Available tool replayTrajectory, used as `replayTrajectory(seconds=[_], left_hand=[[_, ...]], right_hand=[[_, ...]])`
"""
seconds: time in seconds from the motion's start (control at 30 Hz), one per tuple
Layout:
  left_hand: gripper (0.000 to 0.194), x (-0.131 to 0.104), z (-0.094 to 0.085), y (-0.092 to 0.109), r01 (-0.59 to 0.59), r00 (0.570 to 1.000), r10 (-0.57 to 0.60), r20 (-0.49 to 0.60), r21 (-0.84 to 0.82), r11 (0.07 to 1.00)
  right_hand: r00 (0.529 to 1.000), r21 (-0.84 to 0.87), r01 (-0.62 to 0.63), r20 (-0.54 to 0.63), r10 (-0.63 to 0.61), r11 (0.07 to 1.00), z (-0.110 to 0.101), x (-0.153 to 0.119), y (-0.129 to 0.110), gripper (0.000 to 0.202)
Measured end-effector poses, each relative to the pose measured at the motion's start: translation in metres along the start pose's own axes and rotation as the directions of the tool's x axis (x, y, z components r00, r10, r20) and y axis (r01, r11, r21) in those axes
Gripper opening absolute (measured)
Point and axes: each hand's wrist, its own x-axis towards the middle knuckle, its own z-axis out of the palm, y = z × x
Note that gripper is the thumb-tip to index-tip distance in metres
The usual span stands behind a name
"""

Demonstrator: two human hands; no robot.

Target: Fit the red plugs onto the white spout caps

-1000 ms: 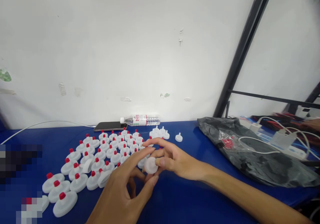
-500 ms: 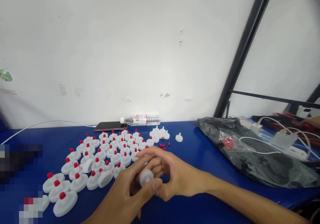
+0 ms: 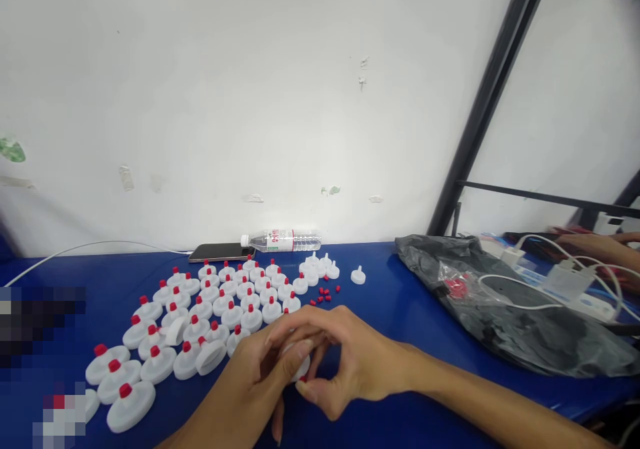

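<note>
Okay, so a tiny red plastic cap (image 3: 303, 379) now shows, pinched by the right hand (image 3: 357, 362) right by the round white plastic lid (image 3: 302, 368) gripped in the left hand (image 3: 253, 375). No red there half a second ago, so joining them looks underway.

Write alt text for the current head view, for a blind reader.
A person's left hand holds a partly hidden white piece, with a spot of red at the thumb of the right hand, over a blue table. Many white pieces with red caps sit to the left; beyond the hands lie loose red caps and a few uncapped white pieces.
</note>
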Motion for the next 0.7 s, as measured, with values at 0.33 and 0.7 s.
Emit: replayTrajectory(seconds=[0.33,0.7], left_hand=[[0.069,0.02,-0.019,-0.038,0.139,0.978,-0.083,0.189,-0.306,0.942],[0.063,0.017,-0.009,-0.033,0.101,0.994,-0.077,0.08,-0.348,0.932]], right_hand=[[0.996,0.145,-0.09,0.014,0.089,0.985,-0.006,0.0,0.014,0.039],[0.985,0.335,-0.172,0.068,0.159,0.926,-0.004,0.003,0.009,0.04]])
